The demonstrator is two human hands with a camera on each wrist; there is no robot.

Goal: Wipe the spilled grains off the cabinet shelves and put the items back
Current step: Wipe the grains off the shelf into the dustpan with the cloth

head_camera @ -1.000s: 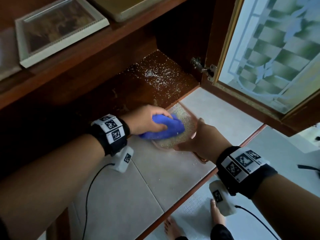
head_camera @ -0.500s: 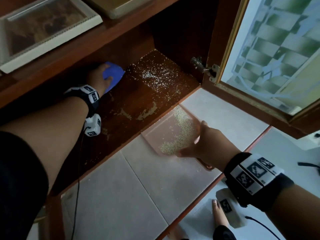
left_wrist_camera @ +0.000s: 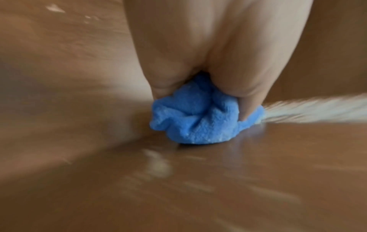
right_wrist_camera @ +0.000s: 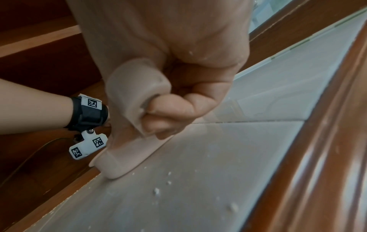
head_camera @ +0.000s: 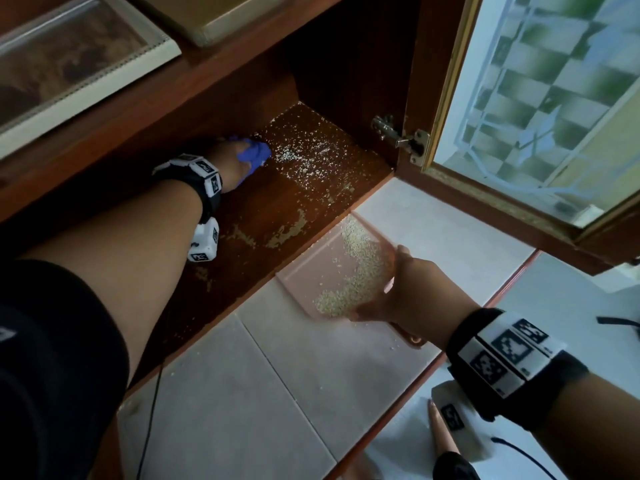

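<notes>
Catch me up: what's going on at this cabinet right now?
A person is clearing spilled grains from the brown wooden cabinet shelf. The left hand grips a bunched blue cloth pressed on the shelf beside the grains. The right hand holds a pink plastic dustpan at the shelf's front edge, with grains already in it. Many remain on the shelf.

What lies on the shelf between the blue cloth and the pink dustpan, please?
In the head view, between the blue cloth and the pink dustpan lies brown shelf with scattered grains and pale worn patches.
</notes>
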